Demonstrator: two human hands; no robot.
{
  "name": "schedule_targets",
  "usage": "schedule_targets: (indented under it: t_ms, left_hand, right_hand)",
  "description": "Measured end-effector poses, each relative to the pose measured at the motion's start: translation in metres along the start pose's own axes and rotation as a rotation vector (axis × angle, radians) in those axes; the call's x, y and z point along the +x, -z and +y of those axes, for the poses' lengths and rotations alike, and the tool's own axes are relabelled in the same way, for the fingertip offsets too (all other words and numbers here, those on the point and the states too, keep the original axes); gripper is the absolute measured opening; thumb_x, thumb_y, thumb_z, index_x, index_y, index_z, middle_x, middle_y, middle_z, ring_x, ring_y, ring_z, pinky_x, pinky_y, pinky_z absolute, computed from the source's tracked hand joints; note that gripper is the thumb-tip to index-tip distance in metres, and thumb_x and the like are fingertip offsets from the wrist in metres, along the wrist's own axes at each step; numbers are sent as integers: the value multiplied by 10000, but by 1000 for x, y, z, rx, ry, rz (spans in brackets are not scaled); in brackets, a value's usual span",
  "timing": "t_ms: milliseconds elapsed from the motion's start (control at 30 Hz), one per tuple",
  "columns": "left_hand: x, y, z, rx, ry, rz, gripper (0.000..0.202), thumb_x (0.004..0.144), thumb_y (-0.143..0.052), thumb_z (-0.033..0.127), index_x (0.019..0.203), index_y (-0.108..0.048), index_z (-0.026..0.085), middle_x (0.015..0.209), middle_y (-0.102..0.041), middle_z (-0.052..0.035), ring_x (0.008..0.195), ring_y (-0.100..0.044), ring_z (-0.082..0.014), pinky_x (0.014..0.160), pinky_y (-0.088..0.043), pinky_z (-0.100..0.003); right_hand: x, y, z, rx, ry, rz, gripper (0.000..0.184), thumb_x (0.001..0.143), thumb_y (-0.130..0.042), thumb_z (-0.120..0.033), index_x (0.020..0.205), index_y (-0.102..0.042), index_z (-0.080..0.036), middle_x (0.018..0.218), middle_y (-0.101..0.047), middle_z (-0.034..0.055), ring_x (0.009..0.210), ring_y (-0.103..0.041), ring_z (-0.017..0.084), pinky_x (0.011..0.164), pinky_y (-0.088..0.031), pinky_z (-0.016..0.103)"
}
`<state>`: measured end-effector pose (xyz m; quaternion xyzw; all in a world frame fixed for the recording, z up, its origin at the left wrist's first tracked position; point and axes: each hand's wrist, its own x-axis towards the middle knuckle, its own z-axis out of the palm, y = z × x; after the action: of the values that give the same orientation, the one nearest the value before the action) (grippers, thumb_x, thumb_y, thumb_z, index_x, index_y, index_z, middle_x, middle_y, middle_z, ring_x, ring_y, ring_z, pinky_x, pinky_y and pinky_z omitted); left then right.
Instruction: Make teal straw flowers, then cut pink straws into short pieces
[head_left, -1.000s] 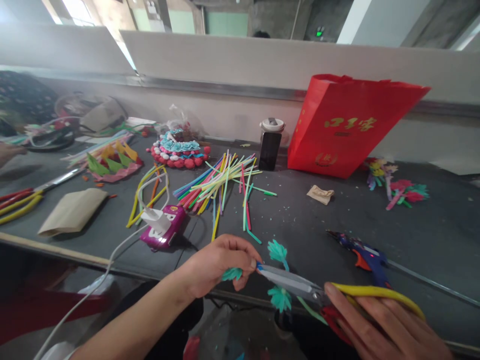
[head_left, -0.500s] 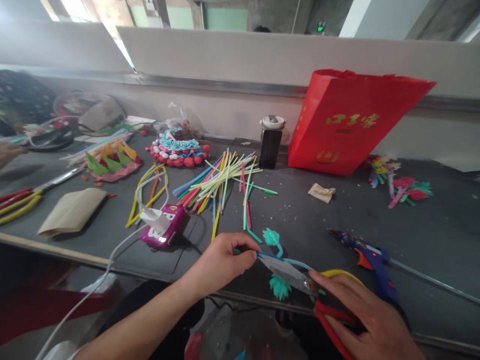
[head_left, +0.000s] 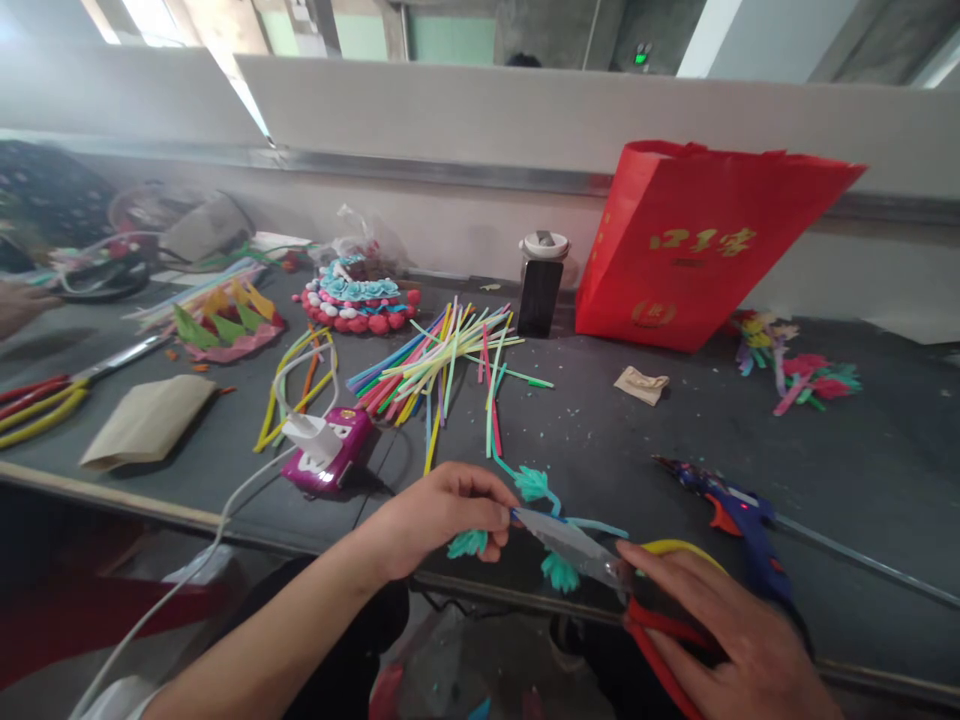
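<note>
Head view, left to right: at the far edge I see a co-worker's hand (head_left: 22, 308), blurred, then red-and-yellow scissors (head_left: 79, 382) lying on the dark table (head_left: 607, 455). Just beside these rests a folded brown packet (head_left: 146, 425), with a pointed felt piece (head_left: 225, 335) in green, orange and pink behind it. Next I find a purple power strip (head_left: 341, 465) with a white plug (head_left: 315, 440) in it, and farther back a beaded, blue-flowered ornament (head_left: 360, 292). A loose heap of coloured sticks (head_left: 427, 375) lies right of that. At the near edge, the person's left hand (head_left: 450, 512) pinches a thin blue strip (head_left: 516, 516) between thumb and forefinger; one teal flower (head_left: 469, 543) shows beneath its fingers, and two more sit close to the blades. Scissors (head_left: 570, 545) reach leftward, their tips at the pinched strip; I can't tell whether the blades are parted. A dark phone (head_left: 540, 298) leans upright on a lidded cup (head_left: 546, 245). The person's right hand (head_left: 739, 625) is wrapped around the scissors' handles. Behind stands a red bag (head_left: 697, 250), a blue glue gun (head_left: 742, 515) lies nearby, and pink flowers (head_left: 814, 378) rest farthest right.
</note>
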<state>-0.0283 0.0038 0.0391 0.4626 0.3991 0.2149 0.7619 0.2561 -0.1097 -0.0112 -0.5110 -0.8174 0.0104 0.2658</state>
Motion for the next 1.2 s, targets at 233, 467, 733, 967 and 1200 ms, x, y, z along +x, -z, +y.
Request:
schedule_targets:
  t_ms: [233,467,733,967,1200]
  left_hand:
    - [2,-11,-7,-402,-91,90,171,673,-801,178,818,-725,128,780,-735,-83,679,-685,-175,683,-512,-270]
    - [5,-20,-8,-568,-160,202,182,668,-823,122,825,-741,160,754,-738,-41,718,-690,-145,676,-512,-214]
    - [2,-26,-10,-608,-168,196,207,630,-847,115,811,-754,153,763,-756,-47,697,-681,-124,667,-511,-189]
    - [3,-26,-11,-549,-171,166,172,662,-822,117,812,-745,150,738,-746,-62,697,-687,-147,693,-520,-227]
    - [3,-26,-12,-506,-199,169,189,647,-834,140,811,-742,160,716,-739,-57,689,-676,-146,692,-501,-232]
  right_hand:
    - [3,1,-12,214,-278,11,448,868,-614,-304,1299,-509,-240,1107,-716,47,861,-743,175,698,-598,176]
    - [5,-11,-26,41,-136,144,451,899,-585,-334,1322,-511,-197,1131,-683,106,965,-707,233,741,-596,259]
    - [2,-18,-22,-201,-26,151,483,932,-540,-361,1367,-496,-157,981,-700,96,853,-708,216,704,-573,283]
    - [-2,-16,-18,-340,-17,177,489,937,-544,-395,1372,-517,-171,900,-699,81,756,-705,208,624,-543,289]
    - [1,-14,-20,-321,10,170,463,979,-475,-396,1378,-505,-165,900,-720,77,752,-722,195,610,-553,265]
